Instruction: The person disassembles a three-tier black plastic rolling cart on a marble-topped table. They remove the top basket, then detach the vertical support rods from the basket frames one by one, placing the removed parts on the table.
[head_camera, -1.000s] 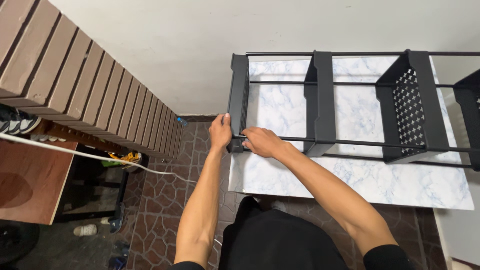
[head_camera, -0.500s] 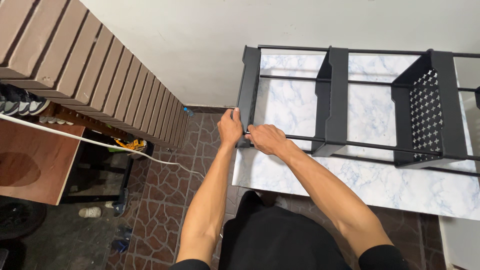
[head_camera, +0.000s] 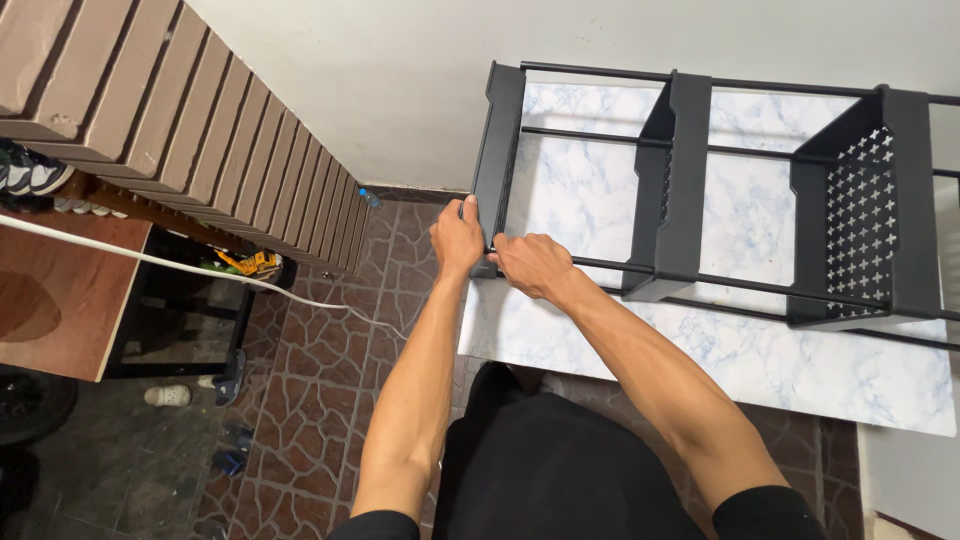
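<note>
Gripping the near corner of the black rack (head_camera: 690, 190), both hands are now pressed closer together than a second ago. The left hand (head_camera: 457, 237) is closing round the lower end of the end panel (head_camera: 497, 150), thumb on its outer edge, where earlier it was only resting against that edge. The right hand (head_camera: 530, 264) is clamping its fingers on the thin rod (head_camera: 700, 280) just where the rod meets the panel, having slid in toward the joint. The rack is lying on its side on the marble-patterned board (head_camera: 720, 350), stretching away toward three o'clock, with the worked corner at its nine o'clock end. Judging from the tighter grip, the rod end is being seated into the panel; whether it is fully home is hidden by the fingers. A white cable (head_camera: 200, 275) is running across at nine o'clock.
</note>
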